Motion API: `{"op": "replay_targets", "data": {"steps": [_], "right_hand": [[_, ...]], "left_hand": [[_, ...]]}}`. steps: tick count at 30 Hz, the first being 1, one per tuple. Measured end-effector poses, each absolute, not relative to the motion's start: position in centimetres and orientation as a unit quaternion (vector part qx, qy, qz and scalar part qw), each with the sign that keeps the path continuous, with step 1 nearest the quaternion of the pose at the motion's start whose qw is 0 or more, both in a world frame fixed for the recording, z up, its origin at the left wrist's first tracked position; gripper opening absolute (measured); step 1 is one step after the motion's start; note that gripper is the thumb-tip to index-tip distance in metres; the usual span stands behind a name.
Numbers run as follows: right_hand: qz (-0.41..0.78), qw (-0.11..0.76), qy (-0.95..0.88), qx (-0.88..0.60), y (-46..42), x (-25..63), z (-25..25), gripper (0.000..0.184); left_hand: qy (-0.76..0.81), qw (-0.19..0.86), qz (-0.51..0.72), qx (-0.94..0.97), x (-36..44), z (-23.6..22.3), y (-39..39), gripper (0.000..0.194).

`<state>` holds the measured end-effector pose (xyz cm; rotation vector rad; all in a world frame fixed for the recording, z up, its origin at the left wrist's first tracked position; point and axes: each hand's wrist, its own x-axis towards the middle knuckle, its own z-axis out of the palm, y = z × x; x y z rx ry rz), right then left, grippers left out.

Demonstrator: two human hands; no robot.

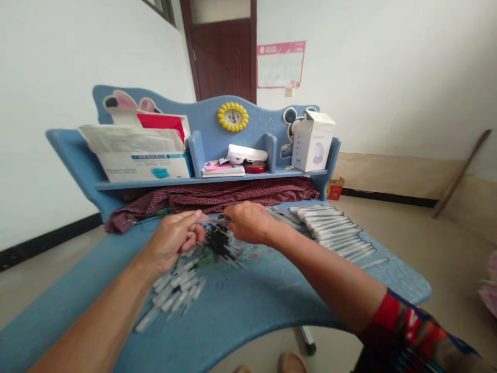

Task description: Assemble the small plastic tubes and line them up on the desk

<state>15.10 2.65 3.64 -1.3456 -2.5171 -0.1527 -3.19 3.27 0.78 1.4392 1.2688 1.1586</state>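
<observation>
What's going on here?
A person's left hand and right hand hold a slim clear plastic tube between them, above a blue desk. Just below the hands lies a heap of small black parts. Loose clear tubes are scattered nearer the person, and a neat row of tubes lies to the right.

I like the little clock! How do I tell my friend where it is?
Find the blue desk with its wavy back board. High in its middle sits a small round clock. Its bumpy yellow flower rim makes it stand out.
</observation>
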Motion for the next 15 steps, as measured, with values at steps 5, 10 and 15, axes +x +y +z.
{"op": "replay_targets", "data": {"steps": [5, 10, 15], "right_hand": [[-0.071, 0.032, -0.886, -0.457, 1.8, 22.0, 4.8, 0.023], [-0.053, 0.032, -0.859, -0.509, -0.1, 32.1, 3.0, 0.018], [-0.043, 0.044, -0.851, -0.522, -2.1, 38.7, 0.6, 0.018]], "left_hand": [[0.511, 0.435, 0.394, 0.628, -2.8, 0.6, 3.1, 0.036], [0.531, 0.405, 0.366, 0.648, -3.0, 0.2, 3.4, 0.03], [0.547, 0.395, 0.334, 0.658, -2.8, -0.1, 3.5, 0.026]]}}
